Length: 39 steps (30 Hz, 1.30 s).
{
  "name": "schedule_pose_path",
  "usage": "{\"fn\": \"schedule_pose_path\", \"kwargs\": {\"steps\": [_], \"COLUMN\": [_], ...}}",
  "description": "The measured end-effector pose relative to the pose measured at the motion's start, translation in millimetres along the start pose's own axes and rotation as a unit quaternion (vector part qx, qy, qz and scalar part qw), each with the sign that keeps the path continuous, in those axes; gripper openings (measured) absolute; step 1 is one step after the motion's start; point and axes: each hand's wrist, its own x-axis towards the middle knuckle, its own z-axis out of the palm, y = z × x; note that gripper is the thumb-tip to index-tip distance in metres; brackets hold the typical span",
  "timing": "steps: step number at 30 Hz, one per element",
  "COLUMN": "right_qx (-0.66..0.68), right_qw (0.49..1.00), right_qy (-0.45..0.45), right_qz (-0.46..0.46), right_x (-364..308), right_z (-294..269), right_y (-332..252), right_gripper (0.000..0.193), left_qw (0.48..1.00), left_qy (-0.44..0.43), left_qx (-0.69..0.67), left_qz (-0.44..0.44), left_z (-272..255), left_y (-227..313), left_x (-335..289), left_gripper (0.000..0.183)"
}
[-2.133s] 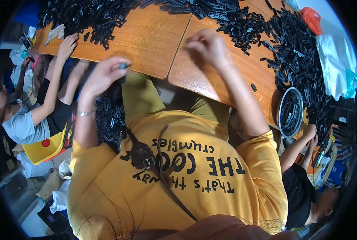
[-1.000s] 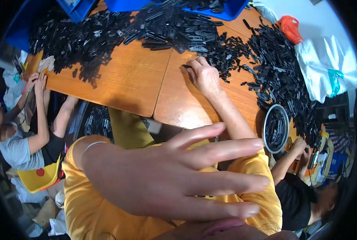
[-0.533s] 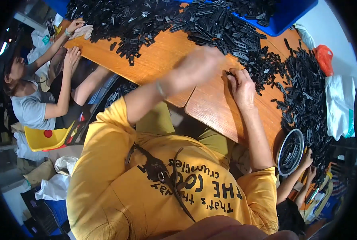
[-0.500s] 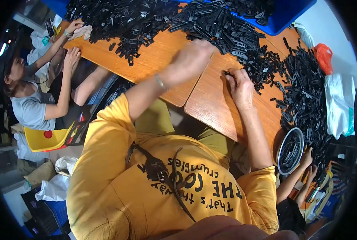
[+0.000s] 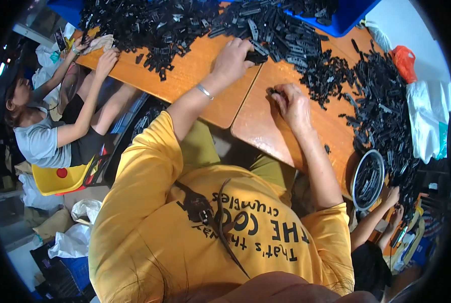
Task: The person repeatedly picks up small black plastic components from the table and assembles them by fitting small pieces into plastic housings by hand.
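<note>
Left grip (image 5: 233,59), heap (image 5: 286,44), blue bin (image 5: 354,20) beyond

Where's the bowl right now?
Head view, right side: the bowl is at the edge of the table, right of the person's right forearm, beside the heap of black parts.

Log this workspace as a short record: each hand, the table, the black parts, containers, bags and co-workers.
Left hand: gripping a black plastic piece beside the pile
Right hand: pinching a small dark piece, mostly hidden
Table: brown wood, two tops meeting at a seam
Black plastic parts: heaped along the far side and right end
Containers: grey-rimmed bowl and blue bin, both holding dark parts
Bags: red plastic bag, white plastic bag
Co-workers: left co-worker, right co-worker
</note>
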Motion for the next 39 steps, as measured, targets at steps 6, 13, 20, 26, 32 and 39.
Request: {"fn": "schedule_pose_path", "kwargs": {"steps": [6,13,20,26,32,39], "right_qx": [0.025,0.100,0.287,0.200,0.202,0.297], "right_qw": [1.000,0.993,0.940,0.965,0.965,0.942], "right_qy": [0.010,0.013,0.153,0.169,0.164,0.146], "right_qz": [0.003,0.069,0.105,0.035,0.032,0.061], "right_x": [9,12,28,21,15,14], "right_z": [6,14,23,21,16,8], "right_y": [-11,-18,-32,-37,-50,-55], "right_gripper": [0.020,0.022,0.020,0.024,0.023,0.016], "left_qw": [0.995,0.935,0.653,0.593,0.663,0.653], "left_qy": [0.024,0.031,-0.076,-0.045,0.009,0.014], "left_qx": [-0.066,-0.308,-0.699,-0.738,-0.692,-0.706], "left_qz": [-0.066,-0.176,-0.282,-0.318,-0.285,-0.272], "left_z": [6,10,-17,-27,-21,-39], "left_y": [-5,-19,32,70,82,78], "left_x": [-7,-17,-45,-60,-68,-64], "left_gripper": [0.038,0.031,0.027,0.026,0.030,0.045]}}
